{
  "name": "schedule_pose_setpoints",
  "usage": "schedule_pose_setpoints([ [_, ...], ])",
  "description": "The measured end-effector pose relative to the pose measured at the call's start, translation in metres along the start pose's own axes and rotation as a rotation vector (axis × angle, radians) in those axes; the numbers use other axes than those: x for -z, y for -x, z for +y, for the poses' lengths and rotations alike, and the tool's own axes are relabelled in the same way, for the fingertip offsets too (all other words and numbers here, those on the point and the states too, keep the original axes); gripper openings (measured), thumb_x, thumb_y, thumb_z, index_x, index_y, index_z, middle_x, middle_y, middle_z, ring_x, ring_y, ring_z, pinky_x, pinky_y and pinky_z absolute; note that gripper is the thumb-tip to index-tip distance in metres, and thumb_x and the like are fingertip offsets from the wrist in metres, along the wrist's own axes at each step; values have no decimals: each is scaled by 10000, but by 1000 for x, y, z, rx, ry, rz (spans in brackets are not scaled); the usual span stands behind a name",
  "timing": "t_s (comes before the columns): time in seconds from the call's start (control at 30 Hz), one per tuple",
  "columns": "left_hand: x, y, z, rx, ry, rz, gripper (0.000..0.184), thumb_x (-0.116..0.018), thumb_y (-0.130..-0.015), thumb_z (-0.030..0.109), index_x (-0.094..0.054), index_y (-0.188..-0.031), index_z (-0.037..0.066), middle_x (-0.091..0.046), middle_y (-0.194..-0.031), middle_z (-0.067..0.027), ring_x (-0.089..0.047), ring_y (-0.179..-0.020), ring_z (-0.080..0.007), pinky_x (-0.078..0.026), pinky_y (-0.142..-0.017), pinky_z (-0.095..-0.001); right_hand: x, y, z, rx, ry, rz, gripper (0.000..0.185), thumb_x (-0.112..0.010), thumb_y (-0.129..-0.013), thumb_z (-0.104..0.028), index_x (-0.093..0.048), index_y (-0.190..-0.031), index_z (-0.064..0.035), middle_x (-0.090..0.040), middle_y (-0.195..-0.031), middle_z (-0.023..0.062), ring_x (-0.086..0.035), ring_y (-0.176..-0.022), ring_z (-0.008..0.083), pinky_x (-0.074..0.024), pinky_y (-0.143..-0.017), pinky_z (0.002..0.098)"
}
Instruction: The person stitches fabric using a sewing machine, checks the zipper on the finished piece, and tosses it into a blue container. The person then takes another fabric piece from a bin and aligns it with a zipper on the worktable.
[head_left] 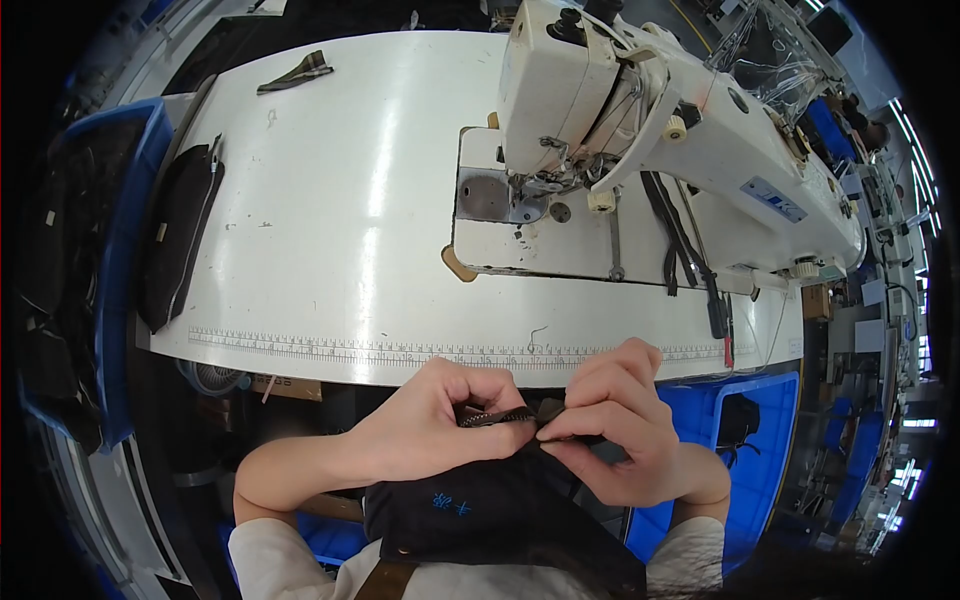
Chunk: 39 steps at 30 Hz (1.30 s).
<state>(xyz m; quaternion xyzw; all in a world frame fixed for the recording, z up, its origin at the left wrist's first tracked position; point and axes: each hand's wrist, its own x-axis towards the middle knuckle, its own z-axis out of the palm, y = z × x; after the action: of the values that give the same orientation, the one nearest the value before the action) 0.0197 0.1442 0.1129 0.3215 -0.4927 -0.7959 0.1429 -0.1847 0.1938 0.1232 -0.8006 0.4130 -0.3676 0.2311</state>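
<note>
Both my hands are close together just off the table's front edge, above my dark apron point(470, 520). Pinched in my left hand point(440, 425) is a dark zipper point(495, 418), its teeth showing between thumb and fingers. My right hand point(618, 430) has thumb and index finger pressed together on a small dark fabric end point(548, 408) at the right of the zipper. Whether that end belongs to the same piece is hidden by the fingers.
Over the table's right side stands a white sewing machine point(585, 90), with dark strips point(668, 225) lying beneath its arm. A dark zippered piece point(180, 235) and a fabric scrap point(296, 73) lie left. Blue bins flank the table, left point(150, 130) and right point(690, 400). A ruler point(400, 352) runs along the front.
</note>
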Motion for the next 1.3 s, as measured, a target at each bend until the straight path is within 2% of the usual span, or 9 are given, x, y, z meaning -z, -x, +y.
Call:
schedule_pose_setpoints([
  [0.23,1,1,-6,-127,-3,48,134,-625,-839,105,-614,-760,-3,-541,-647,48,-422,-626,-9,-329,-560,-191,-1,5,2,115,127,130,247,-782,-550,-110,-655,-759,-148,-602,-819,-66,-513,-846,163,-248,-748,377],
  [0.43,1,3,-3,-115,-28,48,114,-630,-834,91,-620,-771,-5,-553,-658,41,-428,-633,-7,-332,-563,-189,0,7,6,291,198,119,207,-753,-569,-119,-622,-727,-143,-657,-895,-76,-518,-847,145,-242,-755,369],
  [0.7,-2,4,-1,-153,-49,59,83,-634,-819,68,-628,-795,-12,-585,-690,9,-474,-670,-29,-376,-598,-200,0,6,3,237,189,26,260,-726,-549,-94,-565,-750,-134,-653,-884,-65,-531,-855,141,-242,-758,381],
  [0.83,-1,4,-4,-198,-103,57,72,-640,-809,57,-627,-797,-12,-583,-704,5,-482,-685,-38,-384,-610,-205,-2,7,3,193,191,54,281,-726,-563,-76,-537,-763,-134,-648,-883,-62,-536,-857,149,-240,-760,400],
  [1.3,-1,6,-1,-207,-127,63,51,-654,-796,35,-647,-830,-3,-536,-713,13,-472,-691,-53,-369,-616,-219,4,-1,-2,4,5,3,276,-737,-587,-6,-560,-757,-133,-639,-828,-68,-542,-820,169,-236,-743,395],
])
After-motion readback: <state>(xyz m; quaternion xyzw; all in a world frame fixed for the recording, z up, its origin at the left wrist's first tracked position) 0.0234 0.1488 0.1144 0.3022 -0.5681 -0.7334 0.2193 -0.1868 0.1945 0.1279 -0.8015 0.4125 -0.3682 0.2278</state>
